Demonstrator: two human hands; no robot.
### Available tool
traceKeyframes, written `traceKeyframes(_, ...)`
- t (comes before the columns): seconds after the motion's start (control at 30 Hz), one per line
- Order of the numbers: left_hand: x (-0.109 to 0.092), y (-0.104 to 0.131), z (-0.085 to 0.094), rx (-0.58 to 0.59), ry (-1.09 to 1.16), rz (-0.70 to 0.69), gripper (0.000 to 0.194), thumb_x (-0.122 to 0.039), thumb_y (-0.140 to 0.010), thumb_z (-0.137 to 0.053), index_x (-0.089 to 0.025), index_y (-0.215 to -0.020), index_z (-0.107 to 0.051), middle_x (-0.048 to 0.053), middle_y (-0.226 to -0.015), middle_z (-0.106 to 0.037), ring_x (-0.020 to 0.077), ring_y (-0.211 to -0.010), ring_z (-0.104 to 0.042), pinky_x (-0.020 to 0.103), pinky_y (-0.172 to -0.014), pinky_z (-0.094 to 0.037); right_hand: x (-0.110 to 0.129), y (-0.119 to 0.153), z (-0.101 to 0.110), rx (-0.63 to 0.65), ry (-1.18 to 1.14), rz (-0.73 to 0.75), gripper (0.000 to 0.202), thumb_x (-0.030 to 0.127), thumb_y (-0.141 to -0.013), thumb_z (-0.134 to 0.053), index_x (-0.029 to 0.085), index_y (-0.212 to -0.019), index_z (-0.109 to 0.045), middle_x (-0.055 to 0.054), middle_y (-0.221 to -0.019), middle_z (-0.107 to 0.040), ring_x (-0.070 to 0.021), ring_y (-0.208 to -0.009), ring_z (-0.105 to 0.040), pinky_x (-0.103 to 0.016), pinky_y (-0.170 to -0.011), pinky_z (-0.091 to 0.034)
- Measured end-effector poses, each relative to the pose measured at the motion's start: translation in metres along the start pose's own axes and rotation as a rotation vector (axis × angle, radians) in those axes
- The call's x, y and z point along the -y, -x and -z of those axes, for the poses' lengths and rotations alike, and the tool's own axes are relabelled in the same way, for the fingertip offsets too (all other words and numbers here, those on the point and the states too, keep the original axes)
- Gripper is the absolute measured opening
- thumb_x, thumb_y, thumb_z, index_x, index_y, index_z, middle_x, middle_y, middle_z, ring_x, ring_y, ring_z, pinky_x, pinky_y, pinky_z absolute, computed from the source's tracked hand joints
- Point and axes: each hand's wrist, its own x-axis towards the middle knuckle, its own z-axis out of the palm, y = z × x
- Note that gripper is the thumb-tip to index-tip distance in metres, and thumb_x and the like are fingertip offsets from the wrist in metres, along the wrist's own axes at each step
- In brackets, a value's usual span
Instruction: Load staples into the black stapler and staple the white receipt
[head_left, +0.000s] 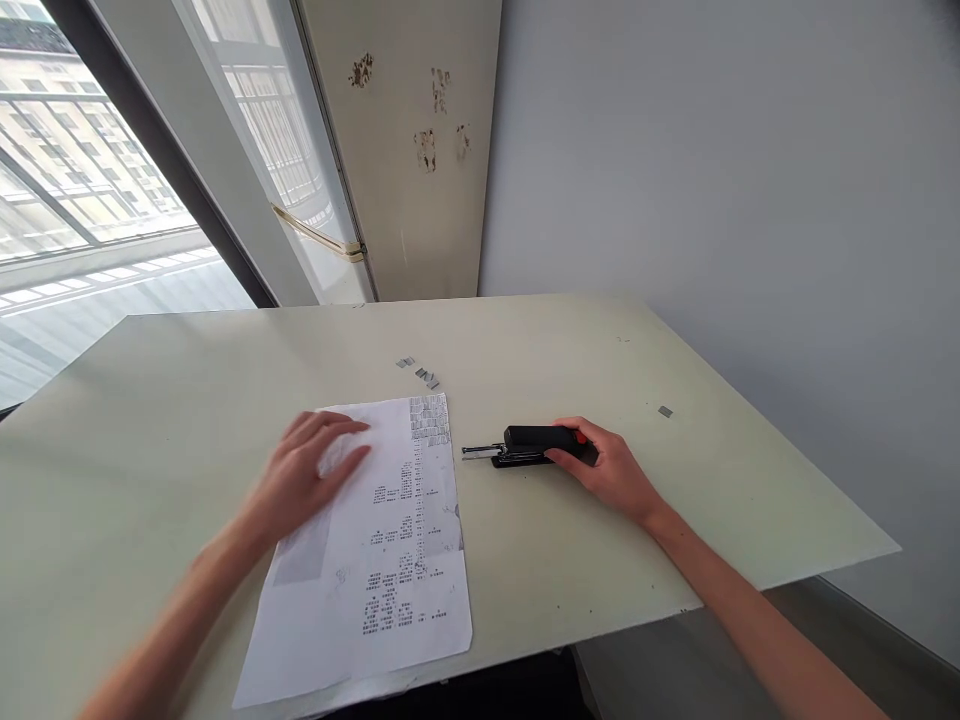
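A printed paper sheet (352, 600) lies on the table, its upper right corner crowded with small marks that look like staples. My left hand (315, 465) rests over the sheet's upper left edge, thumb and fingers apart. To the right of the paper is a black stapler (536, 440) with a red spot near its rear end. A metal tray sticks out of its front toward the sheet, without touching it. My right hand (600, 465) grips the stapler's rear end, thumb on the near side and fingers on the far side.
Several short staple strips (426, 377) lie beyond the paper's top edge. Another staple strip (665, 411) sits at the right. The pale table (540, 560) borders a grey wall (720, 180) on the right, with a window (82, 150) at the left.
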Motion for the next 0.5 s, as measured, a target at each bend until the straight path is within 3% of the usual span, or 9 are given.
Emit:
traceKeyframes(0.1, -0.050, -0.005, -0.018, 0.218, 0.076, -0.022, 0.051, -0.061, -0.104, -0.047, -0.025, -0.135, -0.066, 0.007, -0.110, -0.070, 0.0259, -0.096, -0.068, 0.040, -0.086, -0.056, 0.000, 0.000, -0.001, -0.011, 0.004, -0.003, 0.039, 0.063, -0.095, -0.065, 0.030, -0.115, -0.070, -0.003, -0.103, -0.074, -0.0221, -0.089, -0.063, -0.032, -0.072, -0.054)
traceKeyframes(0.23, -0.096, -0.016, -0.042, 0.259, 0.113, -0.092, 0.051, -0.052, -0.106, -0.043, -0.020, -0.140, -0.064, 0.008, -0.107, -0.067, 0.0259, -0.092, -0.068, 0.041, -0.086, -0.055, -0.001, 0.000, -0.002, -0.011, -0.014, 0.001, 0.039, 0.063, -0.094, -0.065, 0.029, -0.114, -0.070, -0.003, -0.105, -0.074, -0.0224, -0.091, -0.064, -0.033, -0.076, -0.055)
traceKeyframes(0.37, -0.115, -0.024, -0.055, 0.293, 0.175, -0.045, 0.049, -0.049, -0.105, -0.044, -0.020, -0.137, -0.066, 0.009, -0.103, -0.067, 0.0246, -0.084, -0.067, 0.038, -0.077, -0.055, 0.000, 0.000, -0.002, -0.004, -0.050, -0.004, 0.040, 0.063, -0.094, -0.066, 0.029, -0.116, -0.069, -0.003, -0.109, -0.074, -0.0230, -0.094, -0.063, -0.034, -0.081, -0.054)
traceKeyframes(0.5, -0.116, -0.028, -0.057, 0.284, 0.291, 0.058, 0.047, -0.048, -0.101, -0.049, -0.021, -0.136, -0.066, 0.007, -0.104, -0.070, 0.0222, -0.081, -0.065, 0.036, -0.076, -0.053, 0.001, 0.000, -0.002, -0.006, -0.080, -0.009, 0.042, 0.064, -0.093, -0.066, 0.029, -0.116, -0.069, -0.004, -0.108, -0.074, -0.0233, -0.092, -0.063, -0.035, -0.079, -0.054)
